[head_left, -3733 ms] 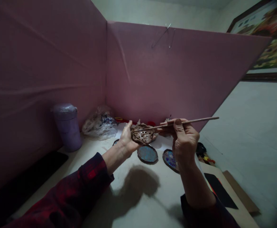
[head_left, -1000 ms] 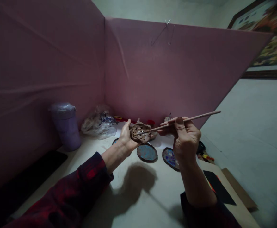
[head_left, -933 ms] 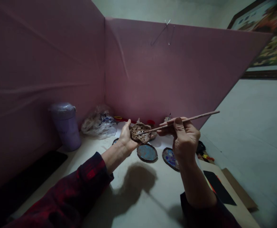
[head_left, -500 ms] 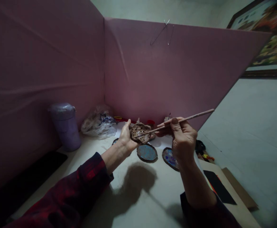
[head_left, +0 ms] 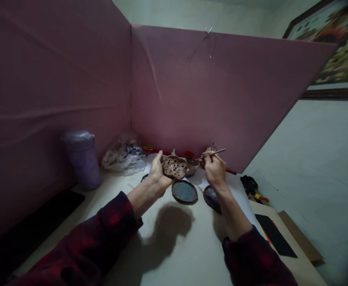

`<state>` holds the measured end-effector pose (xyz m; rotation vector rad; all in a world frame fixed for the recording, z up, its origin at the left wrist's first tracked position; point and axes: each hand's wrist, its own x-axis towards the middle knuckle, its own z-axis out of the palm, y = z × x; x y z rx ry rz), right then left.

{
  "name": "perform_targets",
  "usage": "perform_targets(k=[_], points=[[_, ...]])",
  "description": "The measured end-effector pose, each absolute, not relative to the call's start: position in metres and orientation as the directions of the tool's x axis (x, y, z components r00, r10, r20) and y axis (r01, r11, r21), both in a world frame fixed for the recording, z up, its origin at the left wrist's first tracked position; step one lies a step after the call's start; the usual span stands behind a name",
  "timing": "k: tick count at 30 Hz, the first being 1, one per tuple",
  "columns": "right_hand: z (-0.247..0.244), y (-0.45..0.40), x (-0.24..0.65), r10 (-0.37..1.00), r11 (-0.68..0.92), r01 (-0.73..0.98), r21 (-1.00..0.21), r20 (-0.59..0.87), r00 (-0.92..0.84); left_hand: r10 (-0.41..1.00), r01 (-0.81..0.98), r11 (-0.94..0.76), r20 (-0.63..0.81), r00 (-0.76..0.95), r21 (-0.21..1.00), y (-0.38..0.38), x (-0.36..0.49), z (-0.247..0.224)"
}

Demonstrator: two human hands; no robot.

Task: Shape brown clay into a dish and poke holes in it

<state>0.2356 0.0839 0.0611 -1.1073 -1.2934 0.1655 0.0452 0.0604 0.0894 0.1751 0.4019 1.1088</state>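
Note:
My left hand [head_left: 158, 174] is closed on a brown clay piece [head_left: 174, 167] pitted with many small holes, with a small knob at its top edge. It is held above the table, tilted toward me. My right hand [head_left: 215, 169] pinches a thin wooden stick [head_left: 215, 153], whose left end points toward a small bowl [head_left: 192, 167]. Whether the tip is inside the bowl I cannot tell. Below the clay piece lies a round, dark-rimmed dish [head_left: 184, 192] with a blue surface. Another blue dish [head_left: 211, 198] is partly covered by my right wrist.
At the left stands a purple tumbler [head_left: 83, 161] covered with clear plastic. A crumpled plastic bag [head_left: 124, 157] lies behind. Pink panels [head_left: 198, 91] close off the back and left of the table [head_left: 168, 254]. A black sheet [head_left: 275, 235] lies at the right.
My right hand has moved back and left with the stick, away from the clay piece toward the small bowl. The left hand and the clay piece have hardly moved.

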Motion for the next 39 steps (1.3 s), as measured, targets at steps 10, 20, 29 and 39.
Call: perform_targets(k=[10, 20, 29, 39], points=[[0.059, 0.089, 0.246, 0.67, 0.509, 0.327, -0.797, 0.605, 0.43, 0.886, -0.822, 0.457, -0.255, 0.388, 0.338, 0.061, 0.044, 0.09], [0.117, 0.017, 0.203, 0.578, 0.752, -0.003, -0.66, 0.656, 0.485, 0.874, -0.799, 0.486, -0.215, 0.437, 0.354, 0.057, 0.045, 0.092], [0.119, 0.0, 0.189, 0.604, 0.75, -0.015, -0.661, 0.677, 0.421, 0.856, -0.78, 0.513, -0.144, 0.496, 0.358, 0.054, 0.044, 0.094], [0.121, -0.003, 0.187, 0.598, 0.752, 0.023, -0.659, 0.696, 0.397, 0.848, -0.771, 0.52, -0.113, 0.519, 0.367, 0.052, 0.044, 0.096]])
